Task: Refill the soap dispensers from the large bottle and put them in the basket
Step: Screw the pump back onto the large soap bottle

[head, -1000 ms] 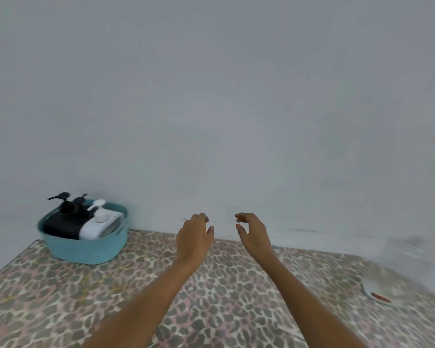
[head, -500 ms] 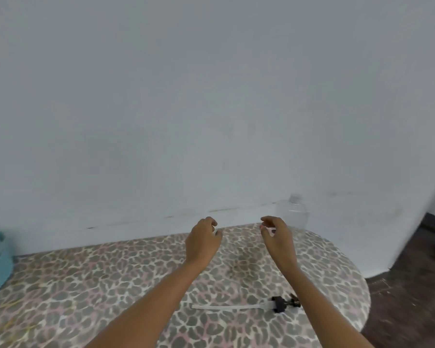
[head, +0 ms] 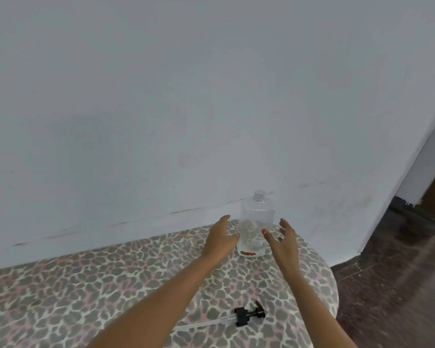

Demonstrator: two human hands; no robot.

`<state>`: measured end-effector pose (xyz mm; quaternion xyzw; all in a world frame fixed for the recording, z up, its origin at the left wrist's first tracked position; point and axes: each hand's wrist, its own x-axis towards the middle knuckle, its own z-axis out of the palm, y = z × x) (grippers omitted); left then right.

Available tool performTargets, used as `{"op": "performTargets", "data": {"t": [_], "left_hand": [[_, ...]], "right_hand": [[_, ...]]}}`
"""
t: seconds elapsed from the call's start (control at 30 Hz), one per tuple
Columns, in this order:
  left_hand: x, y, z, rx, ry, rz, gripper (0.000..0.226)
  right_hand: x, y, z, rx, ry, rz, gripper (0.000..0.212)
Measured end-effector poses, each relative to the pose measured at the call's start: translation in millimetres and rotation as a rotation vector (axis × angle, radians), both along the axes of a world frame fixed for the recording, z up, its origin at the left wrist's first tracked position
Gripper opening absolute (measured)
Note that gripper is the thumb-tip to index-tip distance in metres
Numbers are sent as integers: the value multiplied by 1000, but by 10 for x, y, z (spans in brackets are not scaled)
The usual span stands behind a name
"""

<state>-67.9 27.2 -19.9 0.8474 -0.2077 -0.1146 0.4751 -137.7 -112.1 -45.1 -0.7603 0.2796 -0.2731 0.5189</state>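
The clear bottle stands at the tabletop's back edge. The left hand and right hand reach either side, fingers spread, holding nothing. The pump lies near the front edge

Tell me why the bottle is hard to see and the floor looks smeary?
Head view: the clear dispenser bottle is see-through against the pale wall, so it blends in; same view, right side, the dark floor is streaked with blur; lighting soft, shadows faint.
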Motion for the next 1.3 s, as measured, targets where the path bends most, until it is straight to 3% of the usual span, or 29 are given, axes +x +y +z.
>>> {"op": "performTargets", "data": {"t": [0.1,0.2,0.37,0.53,0.9,1.3], "left_hand": [[58,-128,27,-22,103,-34,72],[121,-219,66,-33,175,-74,74],[200,-236,172,-44,155,-138,67],[185,-39,245,-125,67,-23,55],[116,1167,457,-35,-214,101,50],[-299,2771,369,-35,-207,309,59]], "right_hand": [[80,-40,-37,49,16,70,72],[139,-36,-56,91,-2,118,65],[181,66,-35,74,-72,119,45],[183,236,94,-15,-102,106,42],[195,1276,425,-56,-143,247,41],[60,2699,304,-23,-85,502,41]]}}
